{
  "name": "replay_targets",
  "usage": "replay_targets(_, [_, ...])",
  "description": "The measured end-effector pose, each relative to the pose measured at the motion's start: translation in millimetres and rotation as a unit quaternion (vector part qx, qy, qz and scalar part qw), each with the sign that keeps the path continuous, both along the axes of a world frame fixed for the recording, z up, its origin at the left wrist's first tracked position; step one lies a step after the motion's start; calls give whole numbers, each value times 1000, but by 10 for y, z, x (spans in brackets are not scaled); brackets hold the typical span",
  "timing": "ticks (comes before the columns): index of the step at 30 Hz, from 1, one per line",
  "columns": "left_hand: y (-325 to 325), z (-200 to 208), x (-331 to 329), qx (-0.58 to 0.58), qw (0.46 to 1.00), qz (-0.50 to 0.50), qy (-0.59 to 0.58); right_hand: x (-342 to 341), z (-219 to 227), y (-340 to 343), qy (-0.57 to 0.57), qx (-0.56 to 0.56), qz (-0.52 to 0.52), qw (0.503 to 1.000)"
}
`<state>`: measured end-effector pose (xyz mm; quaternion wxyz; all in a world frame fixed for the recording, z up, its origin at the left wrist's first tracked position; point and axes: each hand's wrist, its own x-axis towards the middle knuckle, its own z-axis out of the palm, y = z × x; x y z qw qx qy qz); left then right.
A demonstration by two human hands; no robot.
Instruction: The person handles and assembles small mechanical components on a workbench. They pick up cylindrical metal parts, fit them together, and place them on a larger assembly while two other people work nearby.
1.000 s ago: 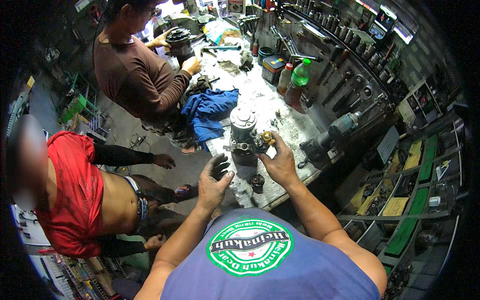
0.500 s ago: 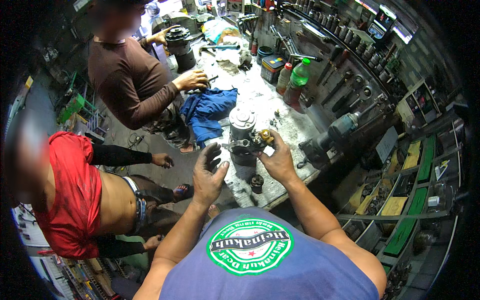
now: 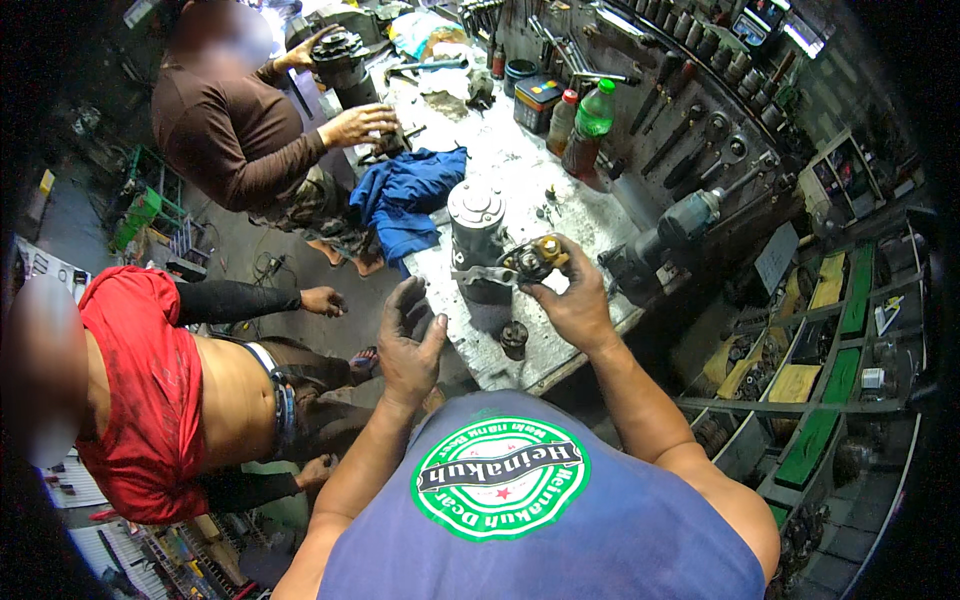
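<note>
The person's two hands are apart at the near end of a pale-topped workbench (image 3: 515,160). The right hand (image 3: 580,310) has its thumb and fingers clamped on a small dark metal assembly (image 3: 525,261) with a brass-coloured end; a flat metal arm reaches left from it, across the front of a silver-topped cylindrical motor (image 3: 477,207) standing upright on the bench. Whether the assembly touches the motor cannot be told. The left hand (image 3: 408,350) is open, fingers raised and thumb spread, off the bench's left edge. A small dark round part (image 3: 513,338) stands just on the near side of the motor. Left of the motor and farther off lies a crumpled blue cloth (image 3: 405,200); to the right rests a power tool (image 3: 690,220), with a green-capped bottle (image 3: 590,130) beyond. At far left, a person in brown (image 3: 230,135) has one hand on another dark cylindrical unit (image 3: 343,68); a person in red (image 3: 145,390) is nearer, at left.
</note>
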<state>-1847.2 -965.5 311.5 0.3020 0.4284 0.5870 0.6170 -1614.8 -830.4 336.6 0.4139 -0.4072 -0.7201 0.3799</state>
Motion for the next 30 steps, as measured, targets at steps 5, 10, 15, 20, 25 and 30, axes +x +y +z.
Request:
replay_targets(5, [-158,-169,-58,-15,1000,14,7,312,47,-137,57,-2,-38,998])
replay_targets(10, [-310,-332,-32,-71,996,-14,52,635,-138,-155,18,-30,-94,995])
replay_targets(15, [-326,-526,101,-174,967,-120,145,748,-792,-181,-101,-47,-166,980])
replay_targets(20, [-161,-768,343,-186,934,-186,241,728,-1387,-244,-109,-128,-182,969])
replay_targets(25, [161,-993,594,-186,915,-186,305,757,-1668,-252,-133,-44,-198,970])
replay_targets(30, [266,-1168,704,-184,909,-142,347,844,-1705,-257,-150,-28,-179,972])
